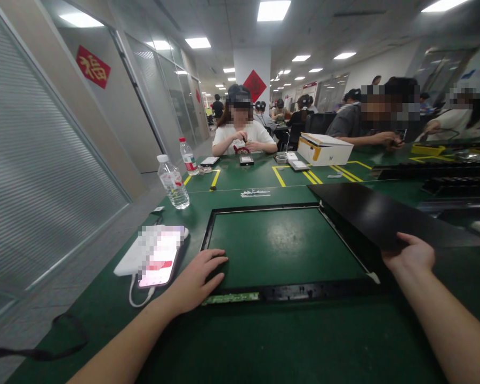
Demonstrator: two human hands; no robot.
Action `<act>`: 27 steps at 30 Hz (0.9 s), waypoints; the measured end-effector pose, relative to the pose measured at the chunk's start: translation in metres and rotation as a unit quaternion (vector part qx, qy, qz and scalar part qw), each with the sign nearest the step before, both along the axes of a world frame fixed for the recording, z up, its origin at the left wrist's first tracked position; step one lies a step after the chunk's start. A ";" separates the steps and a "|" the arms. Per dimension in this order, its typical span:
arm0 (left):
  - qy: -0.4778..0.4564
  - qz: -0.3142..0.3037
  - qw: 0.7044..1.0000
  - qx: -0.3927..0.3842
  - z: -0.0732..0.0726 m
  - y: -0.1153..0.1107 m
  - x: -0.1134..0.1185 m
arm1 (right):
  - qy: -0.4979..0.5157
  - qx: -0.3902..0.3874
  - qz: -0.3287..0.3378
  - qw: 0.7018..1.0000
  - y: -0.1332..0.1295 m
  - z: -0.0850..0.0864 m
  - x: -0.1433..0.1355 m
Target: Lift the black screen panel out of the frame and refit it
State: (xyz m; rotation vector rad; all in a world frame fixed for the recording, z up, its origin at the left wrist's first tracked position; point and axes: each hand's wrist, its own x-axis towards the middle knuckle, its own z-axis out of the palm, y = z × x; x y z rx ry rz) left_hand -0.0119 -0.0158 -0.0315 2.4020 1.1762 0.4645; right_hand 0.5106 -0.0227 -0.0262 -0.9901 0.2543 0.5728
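A thin black rectangular frame (304,292) lies flat on the green table in front of me, with a strip of green circuit board (234,298) along its near side. My left hand (200,277) rests over the frame's near left corner, fingers spread and stretched out. At the right, my right hand (412,255) grips the near edge of a flat black panel (384,213). The thumb shows on top, while the other fingers are mostly hidden beneath. This panel is tilted and overlaps the frame's far right corner.
Left of the frame lie a lit phone (162,261) with a white cable and a white pad (128,256). Two water bottles (175,184) stand farther back. A white box (326,149) and long black parts (436,169) sit beyond. A person (244,128) works across the table (288,341).
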 end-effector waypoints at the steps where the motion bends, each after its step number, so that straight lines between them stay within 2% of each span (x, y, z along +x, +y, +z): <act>1: 0.003 0.002 1.000 -0.002 0.000 0.000 0.000 | 0.005 -0.001 0.003 1.000 0.001 -0.002 0.000; 10: 0.011 0.001 1.000 0.000 0.002 0.000 0.002 | 0.019 -0.028 -0.006 0.999 0.004 -0.007 0.002; 27: -0.010 0.008 1.000 -0.006 0.006 -0.003 0.004 | 0.012 -0.039 -0.005 0.999 0.000 0.006 -0.012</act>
